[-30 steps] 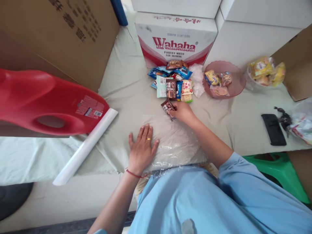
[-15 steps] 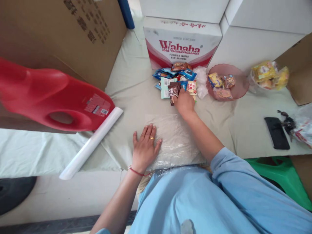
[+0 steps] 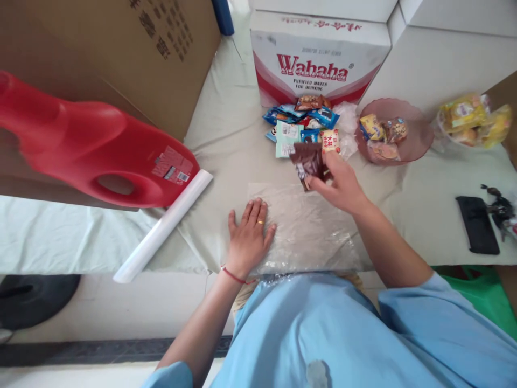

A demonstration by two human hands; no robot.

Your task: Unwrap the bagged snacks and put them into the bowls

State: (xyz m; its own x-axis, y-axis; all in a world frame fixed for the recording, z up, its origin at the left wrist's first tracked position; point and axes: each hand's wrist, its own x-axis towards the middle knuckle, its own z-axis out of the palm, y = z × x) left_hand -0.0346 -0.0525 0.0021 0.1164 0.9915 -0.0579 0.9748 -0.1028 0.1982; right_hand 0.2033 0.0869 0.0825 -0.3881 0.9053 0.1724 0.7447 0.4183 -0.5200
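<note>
My right hand (image 3: 341, 183) grips a brown snack packet (image 3: 307, 163) between thumb and fingers, raised above the cloth in front of the snack pile. Flat on the table, my left hand (image 3: 251, 234) has its fingers spread and rests at the left edge of a clear plastic sheet (image 3: 311, 226). Beyond the right hand lies a heap of wrapped snacks: a pale green packet (image 3: 288, 139), blue packets (image 3: 324, 116), a brown packet (image 3: 309, 102) and a cream and red packet (image 3: 330, 141).
A red plastic jug (image 3: 109, 156) and a white roll (image 3: 165, 226) lie to the left. Behind the snacks stands a Wahaha water carton (image 3: 319, 64). To the right are a pink bowl (image 3: 416, 126) with snacks, a tub of yellow packets (image 3: 464, 116) and a phone (image 3: 477, 223).
My right hand has lifted the brown packet out of the pile and drawn it back towards me. The left hand stays on the plastic sheet. The view has shifted slightly.
</note>
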